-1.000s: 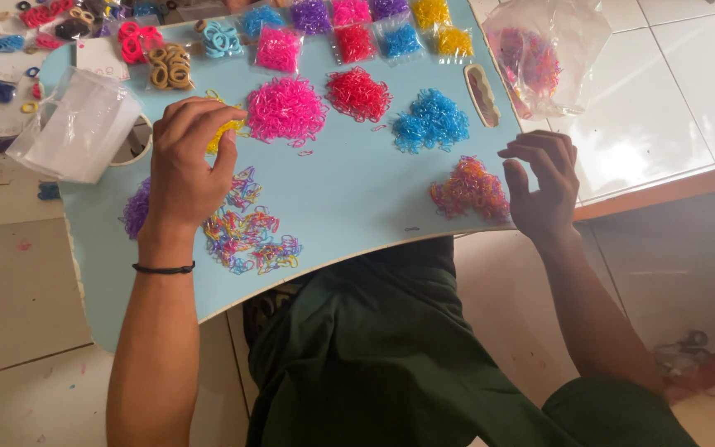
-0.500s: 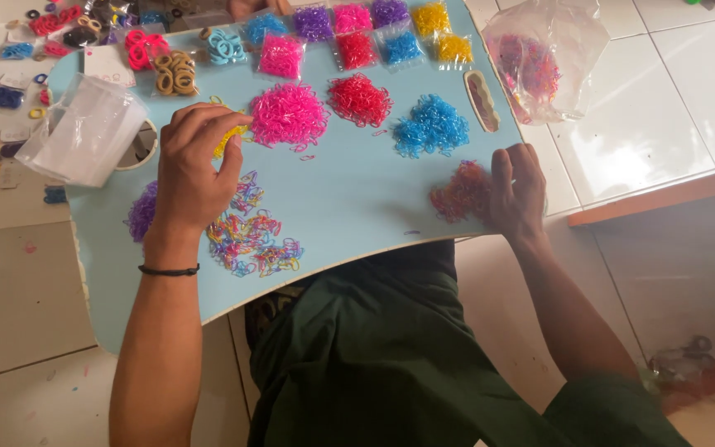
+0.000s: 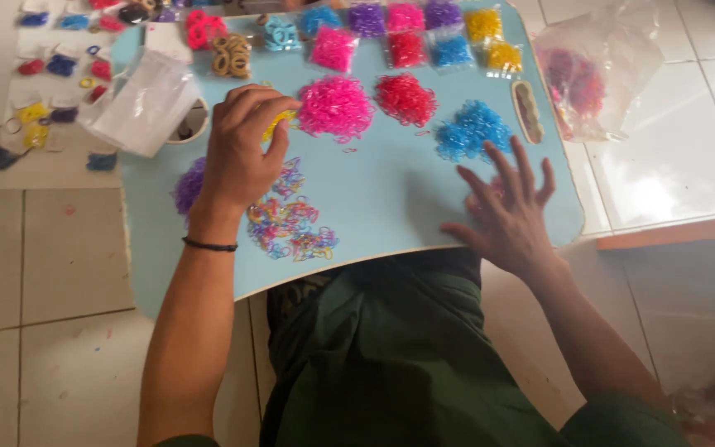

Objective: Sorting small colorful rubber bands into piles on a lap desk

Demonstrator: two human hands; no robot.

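Left grip pinching yellow bands; right splayed flat on blue board; white floor tiles.

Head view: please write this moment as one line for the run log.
left hand: pinching at yellow bands | right hand: flat, fingers spread, on blue board | nearby: mixed bands, pink pile

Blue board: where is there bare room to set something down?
Bare patch on the blue board: between mixed bands, right hand, and below the red pile. Crowded: top row of bagged bands.
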